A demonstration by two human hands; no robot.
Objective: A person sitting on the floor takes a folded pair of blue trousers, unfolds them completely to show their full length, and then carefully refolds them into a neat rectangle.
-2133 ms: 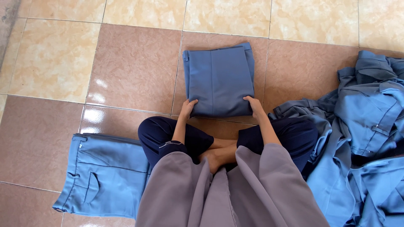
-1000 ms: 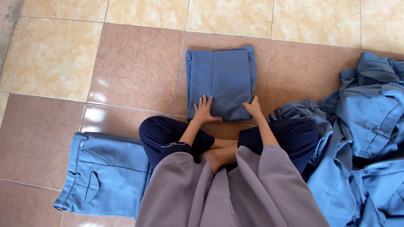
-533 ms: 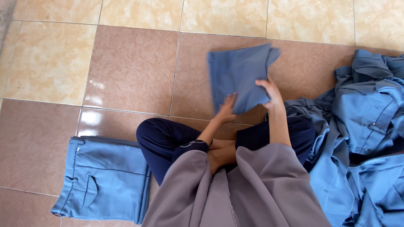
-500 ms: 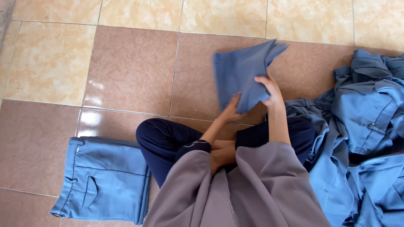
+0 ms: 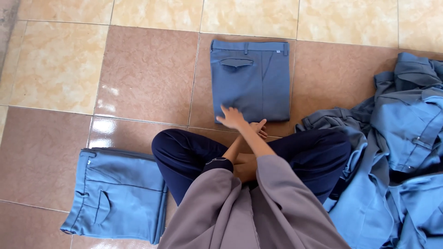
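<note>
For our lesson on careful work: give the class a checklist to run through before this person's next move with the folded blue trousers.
1. Folded trousers lie flat on the floor: ok.
2. Their edges are lined up: ok.
3. Right hand open, fingers spread on the near edge: ok.
4. Left hand touching the cloth: cannot tell, it is partly hidden by the right forearm.
5. Second folded pair lies apart: ok.
6. Loose heap of clothes clear of the knee: not ok, it lies against it.
</note>
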